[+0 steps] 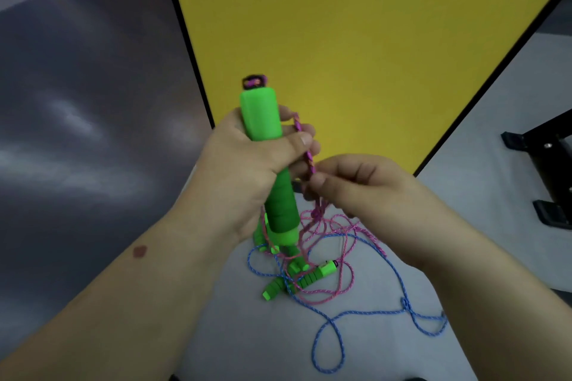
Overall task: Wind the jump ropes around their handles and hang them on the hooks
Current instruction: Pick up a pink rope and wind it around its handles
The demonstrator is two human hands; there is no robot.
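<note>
From the head view, we hold a green handle (266,145) upright in our left hand (244,164), fingers and thumb wrapped round its middle. Upright and lifted off the table (257,334), it gives the cord free room to pass round it. The pink rope (305,145) comes out of the cap at the handle's top, runs down past our left fingertips and into our right hand (356,185), which pinches it just beside the handle. We judge that the right hand keeps the cord taut there so each turn will lie snug on the grip; no turns show on the handle yet, so the winding looks barely begun.

Below, the slack of the pink rope lies in loose loops on the table, tangled with a blue rope (371,315) and other green handles (297,281). That pile sits right under our hands, so slack can feed straight up, though the crossed cords could snag as we pull.

A yellow panel (356,25) stands behind the table, and a black stand (548,170) is at the right edge. We see no hooks here.
</note>
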